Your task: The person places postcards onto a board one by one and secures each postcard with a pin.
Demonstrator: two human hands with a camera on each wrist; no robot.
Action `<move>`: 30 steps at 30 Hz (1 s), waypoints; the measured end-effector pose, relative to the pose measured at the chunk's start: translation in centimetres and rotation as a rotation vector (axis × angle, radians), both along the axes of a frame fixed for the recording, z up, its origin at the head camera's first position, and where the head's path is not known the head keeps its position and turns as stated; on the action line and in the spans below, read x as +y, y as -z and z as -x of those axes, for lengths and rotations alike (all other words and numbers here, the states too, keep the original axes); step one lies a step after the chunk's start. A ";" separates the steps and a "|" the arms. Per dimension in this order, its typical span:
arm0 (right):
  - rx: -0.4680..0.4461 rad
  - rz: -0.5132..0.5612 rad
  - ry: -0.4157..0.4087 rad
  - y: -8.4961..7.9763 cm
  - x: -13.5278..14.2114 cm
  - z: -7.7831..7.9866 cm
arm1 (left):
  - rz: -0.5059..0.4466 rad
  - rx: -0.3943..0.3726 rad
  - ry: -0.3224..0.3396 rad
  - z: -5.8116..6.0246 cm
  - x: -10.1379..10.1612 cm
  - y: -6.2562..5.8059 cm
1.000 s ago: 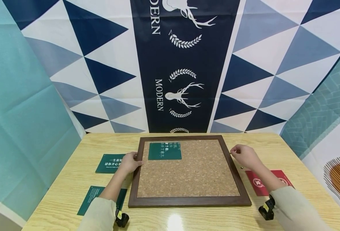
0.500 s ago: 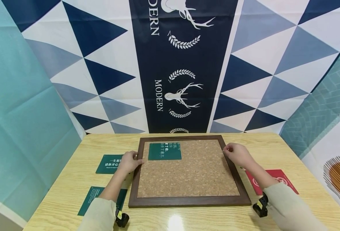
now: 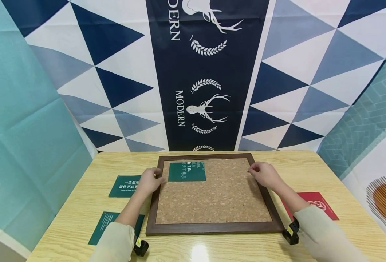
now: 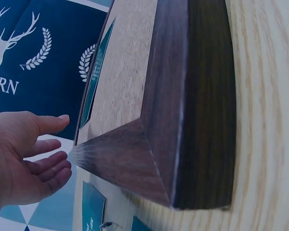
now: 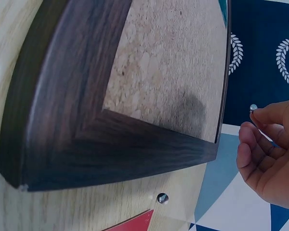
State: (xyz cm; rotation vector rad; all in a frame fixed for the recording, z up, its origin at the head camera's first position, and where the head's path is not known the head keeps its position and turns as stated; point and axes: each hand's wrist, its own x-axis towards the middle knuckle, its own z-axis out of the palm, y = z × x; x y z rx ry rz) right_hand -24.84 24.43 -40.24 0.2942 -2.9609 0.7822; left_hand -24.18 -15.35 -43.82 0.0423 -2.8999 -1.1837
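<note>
While the left hand (image 3: 148, 182) lies with fingers relaxed at the left rail of a dark-framed cork board (image 3: 212, 214) in the middle of the desk (image 3: 311, 163), the right hand (image 3: 263, 174) pinches a small pin (image 5: 253, 108) above the board's far right corner. A green card (image 3: 186, 171) sits on the cork at far left; a second pin (image 5: 162, 198) lies on the desk beside a red card (image 3: 320, 208).

The head view looks forward and down over the whole cork board (image 3: 214, 193). Each wrist view sits low and close beside a near corner. All three share the board's dark frame (image 4: 192, 110).
</note>
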 end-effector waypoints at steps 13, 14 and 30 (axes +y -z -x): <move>-0.014 0.044 -0.027 0.2 -0.9 0.4 | -0.032 0.028 0.064 0.3 1.1 -0.6; -0.015 0.046 -0.029 0.2 -1.0 0.4 | -0.037 0.025 0.067 0.3 1.2 -0.6; -0.041 0.054 -0.027 0.5 -2.3 0.7 | -0.038 0.045 0.099 1.2 2.4 -0.3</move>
